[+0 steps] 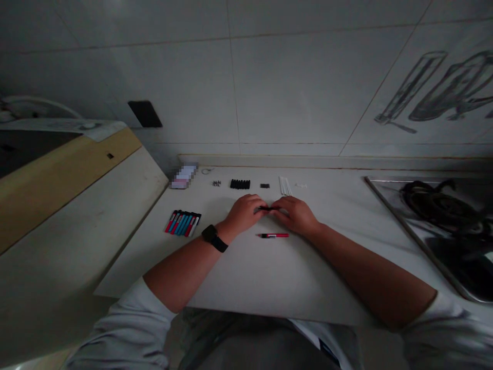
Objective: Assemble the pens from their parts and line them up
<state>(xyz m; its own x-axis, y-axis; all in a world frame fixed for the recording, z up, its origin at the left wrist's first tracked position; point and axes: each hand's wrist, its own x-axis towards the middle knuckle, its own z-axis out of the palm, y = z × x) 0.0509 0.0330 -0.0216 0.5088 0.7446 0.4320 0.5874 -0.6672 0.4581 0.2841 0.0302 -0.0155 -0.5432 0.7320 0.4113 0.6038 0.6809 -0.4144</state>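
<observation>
Both hands meet above the white counter point(246, 277), pinching a thin black piece point(266, 208) between their fingertips. My left hand point(246, 211), with a black watch at its wrist, closes on one end. On the other end are the closed fingers of my right hand point(295, 211). Fingers hide most of the piece, so its exact kind is unclear. Just below, nearer to me, lies a slim pen-like piece point(275, 235), red with a dark tip. A row of pen barrels point(183, 223) in red, blue and white with black ends rests left of my left hand.
Along the back lie small metallic bits point(216, 183), black cylinders point(240, 184), small dark parts point(265, 186), thin white sticks point(285, 185) and tiny whitish pieces point(301, 185). A gas stove point(435, 221) bounds the right. At left stands a large pale panel point(77, 231).
</observation>
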